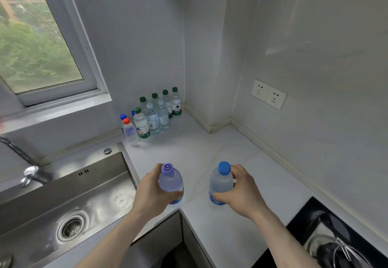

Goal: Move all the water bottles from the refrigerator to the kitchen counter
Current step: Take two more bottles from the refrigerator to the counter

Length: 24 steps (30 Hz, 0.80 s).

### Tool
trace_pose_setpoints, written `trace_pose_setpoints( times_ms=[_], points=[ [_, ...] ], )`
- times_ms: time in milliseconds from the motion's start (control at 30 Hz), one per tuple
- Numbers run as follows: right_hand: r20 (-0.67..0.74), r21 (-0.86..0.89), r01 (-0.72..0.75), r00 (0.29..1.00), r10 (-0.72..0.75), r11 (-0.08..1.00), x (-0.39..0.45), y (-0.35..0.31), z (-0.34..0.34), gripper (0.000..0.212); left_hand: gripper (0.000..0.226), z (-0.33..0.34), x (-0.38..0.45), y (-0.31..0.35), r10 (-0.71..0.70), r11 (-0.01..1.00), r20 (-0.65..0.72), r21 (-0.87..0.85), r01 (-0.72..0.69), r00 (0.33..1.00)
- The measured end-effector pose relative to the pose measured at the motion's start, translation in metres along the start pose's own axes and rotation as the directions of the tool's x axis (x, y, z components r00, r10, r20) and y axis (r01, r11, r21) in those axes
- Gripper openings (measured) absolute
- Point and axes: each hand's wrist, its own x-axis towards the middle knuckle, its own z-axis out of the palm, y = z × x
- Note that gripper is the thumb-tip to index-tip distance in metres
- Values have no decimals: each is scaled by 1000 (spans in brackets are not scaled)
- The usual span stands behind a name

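Two clear plastic bottles are being held upright over the tabletop's (241, 236) front edge: the left hand (150, 192) is gripping the purple-capped bottle (171, 183), the right hand (241, 192) the blue-capped bottle (220, 183), fingers wrapped around each. Smooth pale tabletop is lying open ahead. A bottle cluster (154, 114) is standing in the back corner, beside the steel sink (63, 200).

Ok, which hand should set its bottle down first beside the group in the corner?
Probably the left hand: its purple-capped bottle is nearer the bottle group than the right hand's blue-capped bottle.
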Motion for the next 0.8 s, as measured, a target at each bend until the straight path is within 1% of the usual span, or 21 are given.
trace_pose_setpoints(
  times_ms=[100,167,267,400,567,667,800],
  points=[
    [-9,-38,-53,999,53,998,34,-6,20,42,54,-10,40,-12,3,999,44,52,-6,999],
    [-9,-56,-85,996,85,995,54,-11,32,42,50,-15,65,-20,-6,997,71,75,0,997],
    [-16,-72,-145,989,144,987,82,-13,49,48,46,-23,96,-32,-22,994,116,111,9,993],
    [-44,-71,-197,980,194,978,113,-14,77,56,52,-30,134,-53,-41,982,169,191,8,985],
    [-39,-115,-287,958,285,951,138,-6,98,54,52,-29,161,-72,-49,962,218,274,-13,975],
    [-24,-127,-330,944,330,935,148,-4,107,57,51,-27,174,-80,-58,948,251,319,-26,966],
    [-19,-141,-362,931,363,921,159,-3,115,47,49,-23,188,-87,-70,932,280,361,-38,958]
  ],
)
